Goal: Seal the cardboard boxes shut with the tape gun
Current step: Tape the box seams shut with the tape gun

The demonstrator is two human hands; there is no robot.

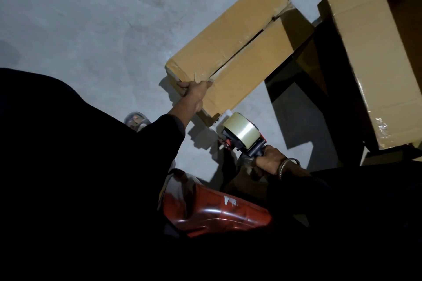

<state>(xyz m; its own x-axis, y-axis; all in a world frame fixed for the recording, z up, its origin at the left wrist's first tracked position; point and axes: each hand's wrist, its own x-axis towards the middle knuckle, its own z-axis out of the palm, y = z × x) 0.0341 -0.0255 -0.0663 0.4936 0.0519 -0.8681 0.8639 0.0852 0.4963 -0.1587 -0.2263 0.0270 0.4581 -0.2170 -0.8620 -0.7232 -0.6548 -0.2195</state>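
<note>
Box (230, 52) lies on the floor (91, 36), centre seam gaping. Left hand (194, 93) grips its near end edge. Right hand (271, 162) is wrapped round the handle of the tape gun (242, 137), just beside the box's near corner

Tan cardboard box (230, 52), red-and-black tape gun (239, 141) with clear glossy tape, grey concrete floor (91, 29), black sleeves (164, 134).

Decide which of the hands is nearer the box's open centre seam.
Left. The left hand grips the box at its seam's near end; the right hand holds the tape gun below, clear of it.
</note>
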